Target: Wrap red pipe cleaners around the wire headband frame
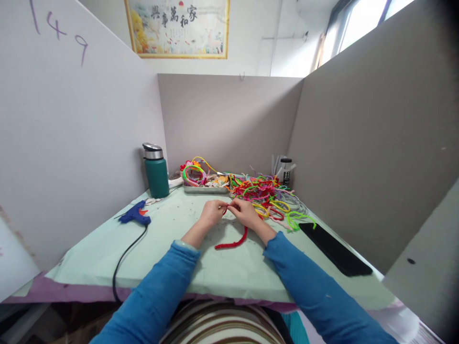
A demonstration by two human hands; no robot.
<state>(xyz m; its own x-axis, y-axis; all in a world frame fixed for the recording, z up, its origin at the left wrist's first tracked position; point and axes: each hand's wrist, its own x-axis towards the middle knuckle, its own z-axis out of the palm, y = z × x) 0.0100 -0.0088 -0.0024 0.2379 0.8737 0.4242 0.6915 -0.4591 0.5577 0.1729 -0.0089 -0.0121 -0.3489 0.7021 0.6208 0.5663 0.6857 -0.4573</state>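
My left hand (212, 213) and my right hand (244, 211) meet over the middle of the table, fingertips nearly touching. Both pinch a red pipe cleaner (233, 245) between them. Its loose tail curves out below my right hand and ends to the left above the pale cloth. A short red bit shows between the two sets of fingertips; the part behind my right hand is hidden. Just beyond my right hand lies a tangled heap of coloured pipe cleaners (258, 187).
A blue glue gun (135, 213) with a black cord lies at left, near a green bottle (157, 177). At the back stands a metal tray (206, 189) of craft pieces. A black flat object (335, 249) lies at right. Partition walls (229, 119) enclose the table.
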